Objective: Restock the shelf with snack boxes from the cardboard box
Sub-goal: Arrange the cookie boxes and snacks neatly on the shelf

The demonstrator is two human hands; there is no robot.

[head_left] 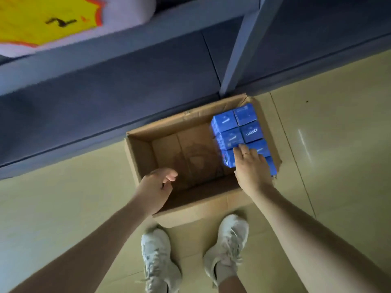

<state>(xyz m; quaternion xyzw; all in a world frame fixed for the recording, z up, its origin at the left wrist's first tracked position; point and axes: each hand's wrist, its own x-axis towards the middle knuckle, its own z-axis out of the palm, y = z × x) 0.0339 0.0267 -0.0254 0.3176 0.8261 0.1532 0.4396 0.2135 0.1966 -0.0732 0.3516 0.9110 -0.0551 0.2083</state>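
Snack boxes (237, 132) in cardboard box (190, 216); right hand (251, 166) touching; left hand (156, 187) empty

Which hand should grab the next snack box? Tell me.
The right hand. It already rests on the blue snack boxes stacked at the right of the cardboard box. The left hand hovers over the empty left part, holding nothing.

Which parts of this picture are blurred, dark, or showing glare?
Head view: the yellow sign top left is motion-blurred; the shelf is dim; a glare streak lies on the floor right of the cardboard box; the blue snack boxes are fairly sharp.
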